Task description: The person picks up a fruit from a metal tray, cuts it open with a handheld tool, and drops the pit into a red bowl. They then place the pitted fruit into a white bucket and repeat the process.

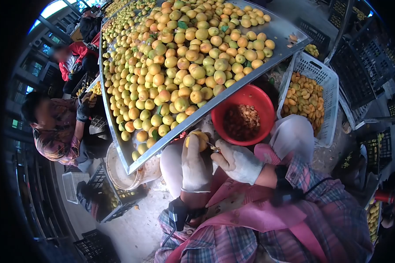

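Note:
My left hand [194, 171], in a white glove, is closed around a yellow-orange apricot [201, 139] over my lap. Close by on its right, my right hand [241, 164], also gloved in white, grips a small metal knife [214, 148]. The knife's tip points at the apricot and seems to touch it; the fingers cover most of the handle. Just beyond my hands, a red basin [245, 93] holds brown pits [245, 117]. A metal-rimmed table [206, 112] heaped with whole apricots [180, 65] stands in front of me.
A white crate [332, 98] of split apricots [303, 98] stands at the right. At the left are a white bucket [114, 164] and a dark crate [102, 177]. A co-worker [59, 127] sits on the table's left side, with another person [72, 61] farther back. Black crates [353, 65] are stacked at far right.

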A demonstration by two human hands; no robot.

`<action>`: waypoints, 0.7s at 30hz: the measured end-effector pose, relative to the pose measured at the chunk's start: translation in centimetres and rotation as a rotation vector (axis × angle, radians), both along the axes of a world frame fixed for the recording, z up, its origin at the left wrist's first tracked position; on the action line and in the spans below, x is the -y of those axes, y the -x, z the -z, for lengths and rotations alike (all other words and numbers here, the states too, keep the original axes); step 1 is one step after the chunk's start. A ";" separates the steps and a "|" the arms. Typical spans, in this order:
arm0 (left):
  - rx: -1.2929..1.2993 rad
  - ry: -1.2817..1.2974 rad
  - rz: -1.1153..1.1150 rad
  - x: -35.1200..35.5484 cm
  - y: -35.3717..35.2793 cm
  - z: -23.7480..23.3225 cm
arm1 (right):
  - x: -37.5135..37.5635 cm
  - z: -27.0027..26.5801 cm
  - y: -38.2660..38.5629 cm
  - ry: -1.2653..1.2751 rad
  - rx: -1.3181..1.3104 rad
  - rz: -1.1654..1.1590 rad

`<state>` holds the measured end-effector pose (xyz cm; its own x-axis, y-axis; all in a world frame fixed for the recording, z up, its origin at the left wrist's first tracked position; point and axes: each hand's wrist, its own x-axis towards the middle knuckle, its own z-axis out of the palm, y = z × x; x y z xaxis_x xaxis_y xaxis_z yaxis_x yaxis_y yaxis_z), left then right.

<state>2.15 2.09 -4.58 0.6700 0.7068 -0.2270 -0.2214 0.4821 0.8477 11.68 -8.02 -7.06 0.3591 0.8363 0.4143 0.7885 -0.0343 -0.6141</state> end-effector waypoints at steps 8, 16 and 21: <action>0.169 0.346 -0.031 1.8 -1.1 -0.4 | 0.4 -0.4 0.3 0.273 -0.019 -0.050; 0.056 0.178 0.107 0.0 0.6 1.0 | 0.1 -0.4 -1.0 0.072 -0.076 -0.065; 0.009 -0.032 0.103 -0.5 0.8 1.4 | -0.4 0.3 -0.7 0.022 0.073 -0.098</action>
